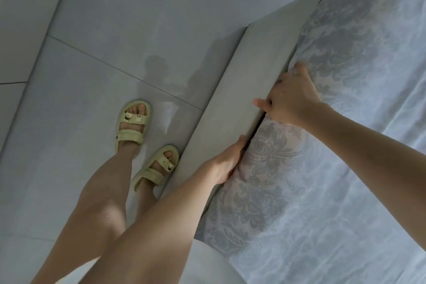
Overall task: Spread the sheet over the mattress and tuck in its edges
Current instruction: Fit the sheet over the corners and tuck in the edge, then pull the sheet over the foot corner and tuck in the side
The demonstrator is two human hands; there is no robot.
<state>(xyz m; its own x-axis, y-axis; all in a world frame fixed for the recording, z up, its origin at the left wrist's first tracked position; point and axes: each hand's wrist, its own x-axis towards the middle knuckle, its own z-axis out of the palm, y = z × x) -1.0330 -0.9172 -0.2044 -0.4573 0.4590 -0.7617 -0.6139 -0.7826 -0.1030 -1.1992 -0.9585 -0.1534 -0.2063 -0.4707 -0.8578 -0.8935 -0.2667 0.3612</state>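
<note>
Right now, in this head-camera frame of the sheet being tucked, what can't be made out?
- Left hand: fingertips hidden in the gap between the grey bed frame and the pale blue floral-patterned sheet.
- Right hand: some fingertips hidden behind the sheet edge; grip unclear.
- Mattress: wholly covered by the sheet.
- Far bed edges: cut off by the picture's right and bottom borders.

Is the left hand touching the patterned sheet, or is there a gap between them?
Touching. In the head view the left hand presses on the sheet at the mattress edge beside the bed frame, with no gap.
</note>
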